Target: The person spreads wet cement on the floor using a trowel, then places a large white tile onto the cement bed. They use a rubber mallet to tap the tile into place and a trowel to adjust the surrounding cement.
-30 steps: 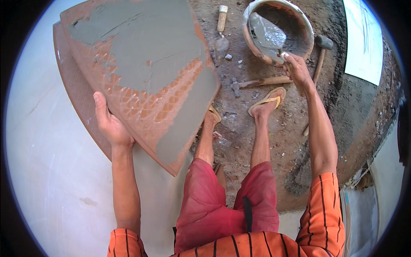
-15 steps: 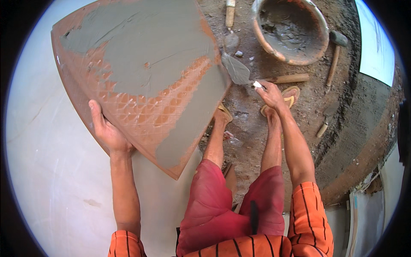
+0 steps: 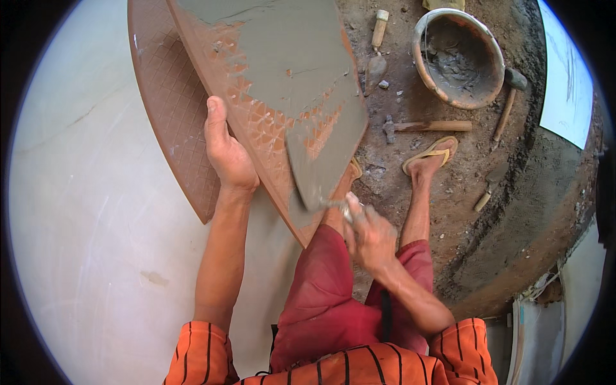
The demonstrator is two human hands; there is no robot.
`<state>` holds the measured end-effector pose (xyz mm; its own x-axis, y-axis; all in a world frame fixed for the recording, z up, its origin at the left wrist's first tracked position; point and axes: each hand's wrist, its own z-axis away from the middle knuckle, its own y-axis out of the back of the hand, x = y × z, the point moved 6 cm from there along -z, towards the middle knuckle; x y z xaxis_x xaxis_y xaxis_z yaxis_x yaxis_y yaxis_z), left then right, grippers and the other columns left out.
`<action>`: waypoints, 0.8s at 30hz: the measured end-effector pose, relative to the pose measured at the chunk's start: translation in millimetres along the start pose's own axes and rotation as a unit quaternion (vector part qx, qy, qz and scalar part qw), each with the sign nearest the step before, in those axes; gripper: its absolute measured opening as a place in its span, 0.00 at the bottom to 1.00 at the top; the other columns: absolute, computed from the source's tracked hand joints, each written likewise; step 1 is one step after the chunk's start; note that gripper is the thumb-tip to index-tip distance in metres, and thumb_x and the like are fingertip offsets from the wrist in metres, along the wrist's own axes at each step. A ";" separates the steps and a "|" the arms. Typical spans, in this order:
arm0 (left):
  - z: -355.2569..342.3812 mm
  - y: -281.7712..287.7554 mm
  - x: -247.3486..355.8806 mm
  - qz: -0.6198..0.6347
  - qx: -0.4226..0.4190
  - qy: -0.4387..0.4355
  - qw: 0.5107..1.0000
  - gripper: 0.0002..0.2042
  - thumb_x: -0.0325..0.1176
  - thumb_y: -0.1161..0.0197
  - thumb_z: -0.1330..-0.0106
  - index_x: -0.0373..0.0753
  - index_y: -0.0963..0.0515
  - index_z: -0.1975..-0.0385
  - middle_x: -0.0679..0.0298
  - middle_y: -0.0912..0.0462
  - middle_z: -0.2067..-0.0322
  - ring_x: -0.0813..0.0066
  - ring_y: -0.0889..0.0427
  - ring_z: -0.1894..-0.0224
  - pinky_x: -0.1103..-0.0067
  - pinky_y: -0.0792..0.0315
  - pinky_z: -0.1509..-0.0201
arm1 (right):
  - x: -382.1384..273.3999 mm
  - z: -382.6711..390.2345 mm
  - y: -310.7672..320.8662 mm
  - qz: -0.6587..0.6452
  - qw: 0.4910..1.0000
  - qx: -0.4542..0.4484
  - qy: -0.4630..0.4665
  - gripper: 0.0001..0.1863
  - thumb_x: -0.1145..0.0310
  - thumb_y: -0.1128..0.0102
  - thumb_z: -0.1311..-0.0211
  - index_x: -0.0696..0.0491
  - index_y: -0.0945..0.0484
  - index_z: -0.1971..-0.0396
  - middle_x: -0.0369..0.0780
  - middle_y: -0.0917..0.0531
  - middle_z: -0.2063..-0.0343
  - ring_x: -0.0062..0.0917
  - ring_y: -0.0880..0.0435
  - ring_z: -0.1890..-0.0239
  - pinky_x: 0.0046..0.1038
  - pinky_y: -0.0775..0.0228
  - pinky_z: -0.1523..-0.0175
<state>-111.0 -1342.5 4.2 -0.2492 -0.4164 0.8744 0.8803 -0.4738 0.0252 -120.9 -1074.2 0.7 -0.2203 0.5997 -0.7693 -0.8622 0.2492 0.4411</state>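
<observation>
My left hand [image 3: 231, 154] grips the edge of a reddish-brown tile [image 3: 260, 147], thumb up along its side. The tile is tilted, and its grid-patterned back is largely coated with wet grey mortar [image 3: 289, 45]; bare patches show along the left and in the middle. Closed round a trowel's handle, my right hand [image 3: 372, 237] is slightly blurred. The trowel's grey blade [image 3: 305, 173] lies against the mortar near the tile's lower corner. A second brown tile [image 3: 170, 115] with a grid-patterned surface shows behind the left edge.
A round tub [image 3: 463, 102] of mortar stands on the dirt at the upper right. Around it lie a hammer [image 3: 436, 126], a mallet [image 3: 515, 79] and two more trowels, one above [image 3: 380, 32], one small [image 3: 493, 183]. Pale smooth floor [image 3: 90, 224] spreads on the left.
My right hand has brought the trowel down and left onto the tile's lower part. My left hand and the tile appear further right, and the second tile now shows apart behind it.
</observation>
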 end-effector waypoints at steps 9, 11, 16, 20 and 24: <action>0.0 9.4 0.6 -0.001 0.018 0.009 1.000 0.28 0.50 0.61 0.26 0.33 0.41 0.38 0.56 0.32 0.43 0.65 0.31 0.41 0.71 0.36 0.37 | 177.5 -89.7 -28.4 0.018 0.980 -0.028 -0.195 0.23 0.58 0.49 0.36 0.52 0.28 0.44 0.52 0.19 0.57 0.48 0.20 0.55 0.44 0.28 0.51; -1.4 3.4 0.0 0.016 0.020 0.020 0.999 0.28 0.50 0.61 0.26 0.32 0.40 0.38 0.56 0.31 0.44 0.65 0.31 0.42 0.71 0.35 0.38 | 226.8 -133.8 -51.9 0.074 0.973 -0.067 -0.207 0.22 0.59 0.49 0.37 0.51 0.28 0.45 0.53 0.19 0.59 0.50 0.20 0.55 0.46 0.29 0.52; -2.3 11.7 -0.3 0.040 0.015 0.019 0.999 0.27 0.51 0.60 0.27 0.32 0.37 0.41 0.57 0.30 0.45 0.67 0.29 0.44 0.72 0.35 0.39 | 173.7 -183.0 -44.5 0.029 0.993 0.011 -0.113 0.23 0.60 0.47 0.38 0.55 0.27 0.46 0.56 0.19 0.63 0.50 0.19 0.59 0.43 0.27 0.55; -4.2 14.8 -3.3 0.086 0.013 0.019 0.996 0.26 0.50 0.60 0.27 0.33 0.35 0.42 0.58 0.29 0.46 0.68 0.29 0.45 0.73 0.35 0.40 | 110.0 -141.7 -28.3 -0.013 0.999 -0.011 -0.050 0.22 0.64 0.45 0.39 0.54 0.29 0.45 0.54 0.20 0.57 0.49 0.18 0.59 0.43 0.25 0.61; -0.7 8.5 3.3 0.077 0.025 -0.003 0.997 0.29 0.53 0.60 0.28 0.31 0.35 0.43 0.56 0.29 0.47 0.68 0.30 0.45 0.73 0.35 0.41 | 30.5 -59.0 -7.5 -0.024 0.997 0.005 0.068 0.27 0.70 0.40 0.45 0.52 0.30 0.42 0.47 0.20 0.67 0.40 0.18 0.72 0.38 0.26 0.71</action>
<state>-104.6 -1348.5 7.0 -0.1077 -0.4772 0.8722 0.9267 -0.3660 -0.0857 -148.0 -1102.6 -53.3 -0.2399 0.4779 -0.8450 -0.8687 0.2829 0.4066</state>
